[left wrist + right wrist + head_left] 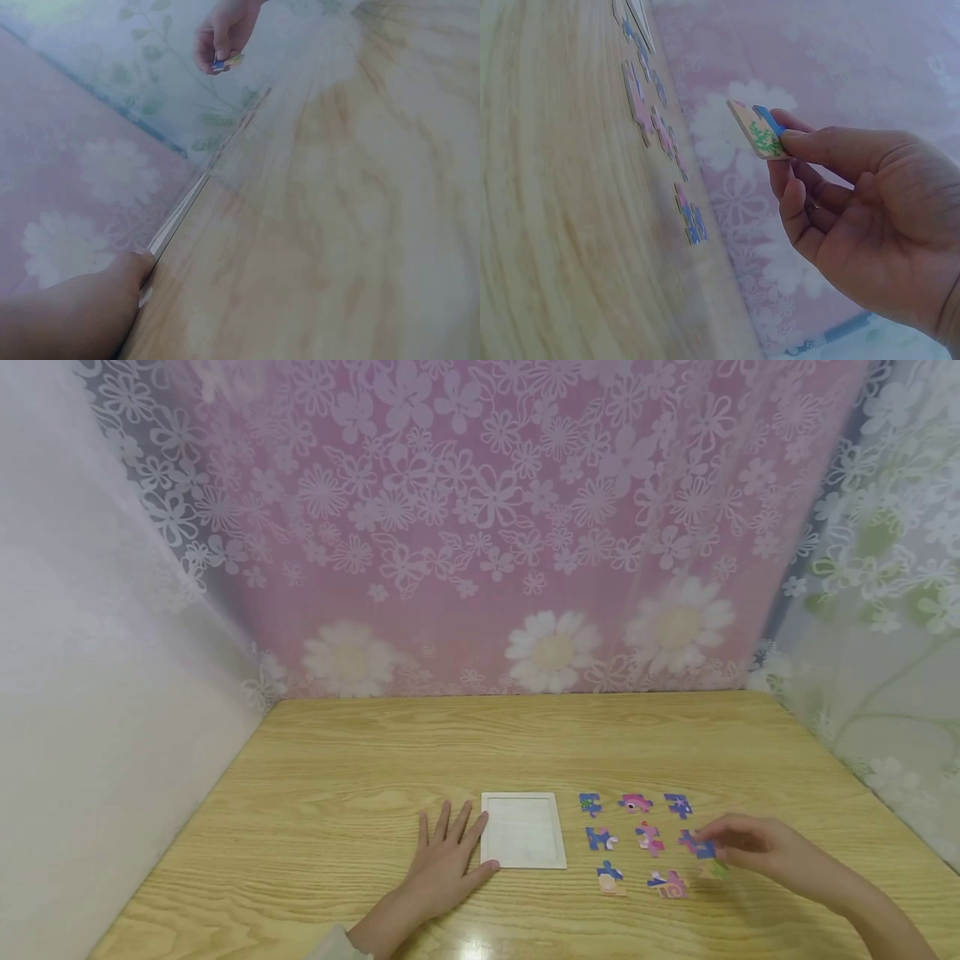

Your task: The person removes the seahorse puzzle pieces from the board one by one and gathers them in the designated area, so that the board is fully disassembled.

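My right hand [757, 843] pinches a jigsaw puzzle piece [759, 135] between thumb and fingers. This piece has straight outer edges, a green plant on a sandy ground and a blue patch. It is raised off the table in the right wrist view. My left hand [444, 868] lies with fingers spread, its index finger and thumb at the left side of a white puzzle tray [561, 852] with a raised rim. Between the tray and my right hand, several puzzle pieces lie apart in rows, among them a pink fish piece [636, 803] and a snail-shell piece [669, 884].
The wood-grain table [360, 760] ends at a pink flowered curtain [450, 527] behind. A pale cloth [112, 652] hangs on the left, and a white curtain with leaves [892, 610] on the right.
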Demonstrator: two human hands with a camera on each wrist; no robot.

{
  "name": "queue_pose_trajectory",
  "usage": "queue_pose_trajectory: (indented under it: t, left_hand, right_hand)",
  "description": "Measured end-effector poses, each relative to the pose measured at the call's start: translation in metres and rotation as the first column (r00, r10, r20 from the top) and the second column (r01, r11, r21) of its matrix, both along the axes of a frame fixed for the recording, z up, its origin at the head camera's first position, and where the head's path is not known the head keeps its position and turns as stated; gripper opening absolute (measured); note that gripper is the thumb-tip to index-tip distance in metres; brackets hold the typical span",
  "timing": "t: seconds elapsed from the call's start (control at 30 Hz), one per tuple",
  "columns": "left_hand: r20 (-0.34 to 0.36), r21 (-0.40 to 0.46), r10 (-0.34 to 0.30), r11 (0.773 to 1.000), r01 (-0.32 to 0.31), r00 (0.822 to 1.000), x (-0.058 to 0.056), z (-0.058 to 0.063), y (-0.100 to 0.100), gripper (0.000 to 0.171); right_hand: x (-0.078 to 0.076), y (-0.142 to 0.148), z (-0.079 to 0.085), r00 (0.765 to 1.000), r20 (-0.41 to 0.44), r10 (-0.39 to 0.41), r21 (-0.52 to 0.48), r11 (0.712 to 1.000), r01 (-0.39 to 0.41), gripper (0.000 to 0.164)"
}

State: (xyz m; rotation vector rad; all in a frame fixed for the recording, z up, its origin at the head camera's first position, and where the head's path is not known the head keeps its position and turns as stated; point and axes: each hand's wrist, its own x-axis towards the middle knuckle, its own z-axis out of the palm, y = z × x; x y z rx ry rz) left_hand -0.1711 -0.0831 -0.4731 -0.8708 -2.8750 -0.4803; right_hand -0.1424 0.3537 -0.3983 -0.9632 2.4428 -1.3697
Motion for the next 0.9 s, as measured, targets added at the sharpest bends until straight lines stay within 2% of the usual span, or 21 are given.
queue_pose_trajectory:
  t: [0.47, 0.67, 0.9]
  left_hand:
    - [0.006, -0.004, 0.010, 1.000, -0.010, 1.000, 0.001, 0.001, 0.000, 0.069]
    - [0.008, -0.015, 0.018, 1.000, -0.018, 1.000, 0.001, 0.000, 0.000, 0.069]
    - [0.021, -0.014, 0.023, 1.000, -0.023, 1.000, 0.001, 0.001, 0.001, 0.070]
  right_hand:
    - [0.001, 0.013, -0.020, 0.997, 0.056, -0.055, 0.017, 0.998, 0.054, 0.026]
    - [0.000, 0.016, -0.025, 0.990, 0.116, -0.083, 0.011, 0.997, 0.082, 0.025]
    - [-0.001, 0.020, -0.033, 0.991, 0.116, -0.059, -0.012, 0.998, 0.061, 0.026]
